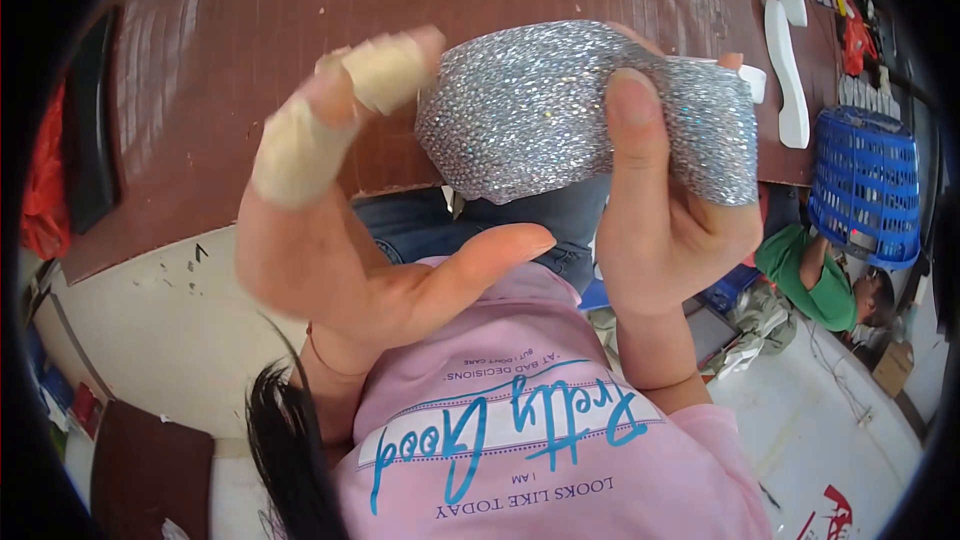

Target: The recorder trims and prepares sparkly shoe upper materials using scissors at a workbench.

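Note:
My right hand (660,210) grips a glittery silver piece of material (535,110), thumb pressed on its front and the fingers mostly hidden behind it. The piece is wide and rounded at its left end and curves back round my fingers at the right. Beside that left end is my left hand (350,200), slightly blurred. Its thumb stands well apart from the fingers, and beige tape wraps the fingers. The fingertips come up to the edge of the silver piece; whether they touch it I cannot tell. Nothing shows within the left hand.
A reddish-brown table (260,60) spreads ahead. White curved pieces (787,75) lie at its right edge, near a blue plastic basket (865,185). Someone in a green shirt (810,280) is beyond, at the right. A dark chair (150,470) stands lower left.

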`<move>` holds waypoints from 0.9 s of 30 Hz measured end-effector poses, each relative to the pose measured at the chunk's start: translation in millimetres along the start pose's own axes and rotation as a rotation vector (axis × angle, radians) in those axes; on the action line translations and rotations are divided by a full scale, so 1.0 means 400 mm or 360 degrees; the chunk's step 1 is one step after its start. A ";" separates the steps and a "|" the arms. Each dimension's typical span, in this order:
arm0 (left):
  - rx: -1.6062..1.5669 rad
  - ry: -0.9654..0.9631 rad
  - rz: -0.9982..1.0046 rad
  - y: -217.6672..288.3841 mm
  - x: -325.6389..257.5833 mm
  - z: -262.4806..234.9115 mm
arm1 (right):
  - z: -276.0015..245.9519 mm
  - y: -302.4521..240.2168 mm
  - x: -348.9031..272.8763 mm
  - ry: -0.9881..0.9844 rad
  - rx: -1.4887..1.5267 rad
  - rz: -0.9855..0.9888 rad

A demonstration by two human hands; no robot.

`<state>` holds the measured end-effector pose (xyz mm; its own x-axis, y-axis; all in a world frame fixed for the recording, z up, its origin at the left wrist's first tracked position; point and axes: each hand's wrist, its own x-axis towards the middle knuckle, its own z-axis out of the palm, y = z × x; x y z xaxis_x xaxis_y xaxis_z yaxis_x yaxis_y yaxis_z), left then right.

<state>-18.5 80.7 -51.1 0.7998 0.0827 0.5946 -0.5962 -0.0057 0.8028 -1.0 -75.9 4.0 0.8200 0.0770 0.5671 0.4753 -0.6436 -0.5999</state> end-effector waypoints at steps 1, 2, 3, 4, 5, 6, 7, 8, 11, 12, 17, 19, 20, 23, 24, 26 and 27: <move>0.0008 0.0012 -0.0016 0.005 0.000 -0.010 | 0.004 0.000 -0.003 -0.0020 0.0007 0.0004; 0.0164 -0.0058 0.0006 0.011 0.003 -0.020 | 0.006 0.001 -0.005 -0.0013 0.0014 0.0000; 0.0318 -0.0132 0.0028 0.015 0.006 -0.028 | 0.006 0.003 -0.007 -0.0005 0.0020 -0.0003; 0.0469 -0.0208 0.0050 0.017 0.008 -0.033 | 0.007 0.004 -0.008 0.0006 0.0023 -0.0006; 0.0618 -0.0287 0.0073 0.016 0.006 -0.035 | 0.007 0.005 -0.009 0.0017 0.0024 -0.0009; 0.0617 -0.0279 0.0058 0.012 0.000 -0.033 | 0.009 0.003 -0.010 0.0001 0.0024 -0.0006; 0.0554 -0.0263 0.0022 0.007 -0.004 -0.028 | 0.010 -0.002 -0.012 -0.0001 0.0031 0.0031; 0.0489 -0.0246 -0.0014 0.002 -0.007 -0.022 | 0.010 -0.008 -0.013 -0.0003 0.0037 0.0067; 0.0356 -0.0208 -0.0090 -0.019 -0.013 -0.012 | 0.012 -0.011 -0.012 -0.0012 0.0044 0.0142; 0.0328 -0.0211 -0.0046 -0.029 -0.011 -0.013 | 0.010 -0.008 -0.010 -0.0042 0.0017 0.0090; 0.0238 -0.0199 0.0078 -0.054 -0.012 -0.011 | 0.005 0.001 -0.005 -0.0128 -0.0040 -0.0062; 0.0228 -0.0158 0.0063 -0.057 -0.018 -0.004 | 0.005 0.003 -0.008 -0.0119 0.0007 -0.0053; 0.0226 -0.0137 0.0056 -0.057 -0.019 -0.002 | 0.006 0.003 -0.009 -0.0115 0.0033 -0.0049; 0.0234 -0.0106 -0.0022 -0.048 -0.018 0.002 | 0.001 -0.003 -0.011 -0.0124 0.0022 0.0025; 0.0238 -0.0090 -0.0063 -0.042 -0.018 0.002 | -0.001 -0.007 -0.012 -0.0130 0.0017 0.0063; 0.0252 -0.0069 -0.0099 -0.029 -0.015 -0.001 | -0.002 -0.012 -0.012 -0.0136 0.0021 0.0095; 0.0275 -0.0100 -0.0130 -0.020 -0.009 -0.006 | -0.002 -0.015 -0.012 -0.0148 0.0013 0.0114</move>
<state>-17.0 82.6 -59.8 0.8510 0.0274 0.5245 -0.5127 -0.1727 0.8410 -7.9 -73.2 5.4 0.8779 0.1015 0.4680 0.4166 -0.6439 -0.6417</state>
